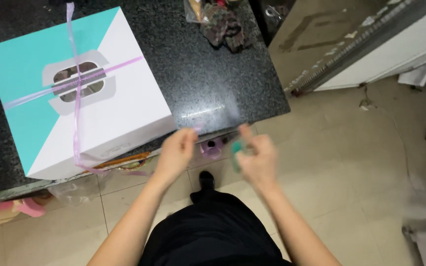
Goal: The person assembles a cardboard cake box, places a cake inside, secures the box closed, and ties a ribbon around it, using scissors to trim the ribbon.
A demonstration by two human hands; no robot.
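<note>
white and teal cake box (82, 93) sits on the black granite table (208, 79), near its front left part, lid shut. pale purple ribbon (76, 86) already runs crosswise over the top window, one strand lengthwise, one across, and down the front face; the loose tail hangs off the table edge below the box. so wrapping looks mostly done, but no bow or knot is visible, and the tie-off seems left. left hand (174, 152) is just off the box's front corner, fingers pinched together on what looks like the ribbon end, blurred. right hand (256, 155) is beside it, curled shut on a small teal object (236, 150), too blurred to name. small purple item (212, 147) between the hands, unclear. bagged dark cloth (220, 24) at the table's far side, untouched.
</note>
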